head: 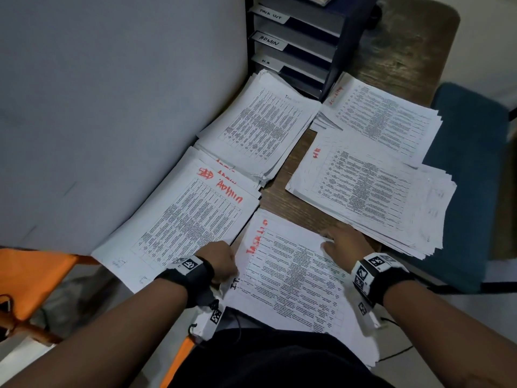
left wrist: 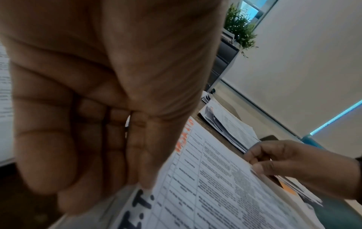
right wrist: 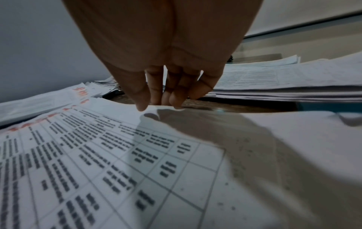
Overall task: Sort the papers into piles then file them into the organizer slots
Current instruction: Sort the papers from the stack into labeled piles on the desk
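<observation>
Near stack of papers, red "Task" heading and black "I.T." mark, lay at front edge of bench. Left hand pinched its left edge, fingers curled. Right hand gripped its far right edge, thumb on top. Four more piles spread beyond: Admin pile, HR pile. Organizer stood at back.

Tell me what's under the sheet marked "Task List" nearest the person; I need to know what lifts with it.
Under the Task List sheet lie more white papers, and an orange edge shows in the left wrist view. How many, and what they say, is covered.
</observation>
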Tool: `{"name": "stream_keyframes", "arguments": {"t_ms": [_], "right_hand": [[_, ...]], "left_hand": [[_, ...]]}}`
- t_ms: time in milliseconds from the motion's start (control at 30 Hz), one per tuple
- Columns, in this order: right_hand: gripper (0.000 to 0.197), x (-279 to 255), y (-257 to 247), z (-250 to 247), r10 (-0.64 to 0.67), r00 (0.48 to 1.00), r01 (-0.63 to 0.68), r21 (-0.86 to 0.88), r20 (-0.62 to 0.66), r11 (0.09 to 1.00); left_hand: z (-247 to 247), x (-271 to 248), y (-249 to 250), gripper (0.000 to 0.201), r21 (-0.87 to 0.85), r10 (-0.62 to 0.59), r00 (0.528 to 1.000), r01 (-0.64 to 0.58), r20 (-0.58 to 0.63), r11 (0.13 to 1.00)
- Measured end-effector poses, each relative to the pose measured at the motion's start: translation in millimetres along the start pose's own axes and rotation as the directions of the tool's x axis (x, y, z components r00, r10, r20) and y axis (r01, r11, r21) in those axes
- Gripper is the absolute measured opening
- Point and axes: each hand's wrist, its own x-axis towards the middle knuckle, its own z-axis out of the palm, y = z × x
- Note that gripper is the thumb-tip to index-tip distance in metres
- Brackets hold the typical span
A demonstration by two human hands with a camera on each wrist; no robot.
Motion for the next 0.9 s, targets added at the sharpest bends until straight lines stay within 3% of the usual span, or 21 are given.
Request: {"name": "stream_keyframes", "arguments": {"t_ms": [133,333,500,533,633,733,833,900], "right_hand": [[0.024,2,-3,0,0.037,0.999,-0.037,0.036,-0.001,0.999],[0.006,-1,-2,1,0.049,0.998,-0.052,0.104,0.032,0.993],[0.028,-4,4,4,0.044,0.999,-0.038,0.275,-0.014,0.961],[0.03,-5,5,3,0.041,0.999,-0.033,0.3,-0.02,0.953],[0.025,-7,5,3,0.063,0.998,-0.051,0.324,-0.026,0.945],[0.004,-8,3,2,0.113,0.994,-0.102,0.374,-0.008,0.922],[0.051,-9,4,2,0.11,0.994,-0.1,0.294,-0.017,0.951],[0.062,-11,-1,-3,0.075,0.997,-0.071,0.324,-0.001,0.944]], "left_hand": [[6,-1,-3,0.023,0.045,-0.032,0.999,0.03,0.042,0.999],[13,-7,1,0.04,-0.14,-0.081,0.992,0.094,0.098,0.986],[21,-16,0,0.062,-0.344,-0.113,0.989,0.14,0.098,0.929],[23,-17,0,0.063,-0.373,-0.103,0.991,0.128,0.086,0.919],[27,-18,-2,0.036,-0.361,-0.017,0.999,0.028,0.035,0.932],[24,-20,3,0.043,-0.457,0.041,0.999,-0.039,-0.005,0.889],[15,-22,7,0.049,-0.488,0.141,0.986,-0.166,-0.088,0.857],[6,-22,9,0.033,-0.454,0.246,0.961,-0.275,-0.122,0.848]]}}
